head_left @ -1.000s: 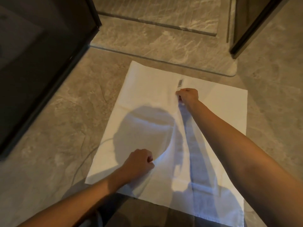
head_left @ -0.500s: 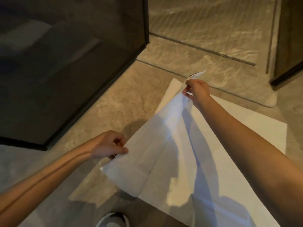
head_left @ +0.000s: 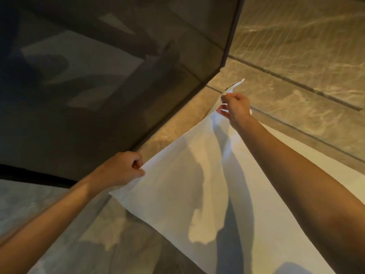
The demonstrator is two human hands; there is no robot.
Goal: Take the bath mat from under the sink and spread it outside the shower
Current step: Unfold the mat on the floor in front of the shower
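Outside the shower, above the stone-look floor (head_left: pixel 177 133), the one white bath mat (head_left: pixel 185 194) hangs lifted along its left edge, sagging in soft folds between two grips while its right part runs off toward the lower right, where I cannot tell how much of it lies on the floor. The left hand (head_left: pixel 122 169) is closed in a fist on the near corner of that raised edge; the right hand (head_left: pixel 234 106) pinches the far corner between thumb and fingers, and a small label tab (head_left: pixel 235 85) sticks up just above the pinch. Both arms are stretched forward, so the edge is held fairly taut. The step in hand looks like the spreading itself: the mat is out and being opened toward the left. The next move probably calls for carrying that edge leftward and laying it down flat, keeping both corners level so no fold is trapped, and stopping short of the dark glass panel (head_left: pixel 110 80) just beside the left hand. Beyond lie the raised shower sill (head_left: pixel 292 99) and the grooved shower floor (head_left: pixel 308 38). Count: one mat, two hands, one glass panel.
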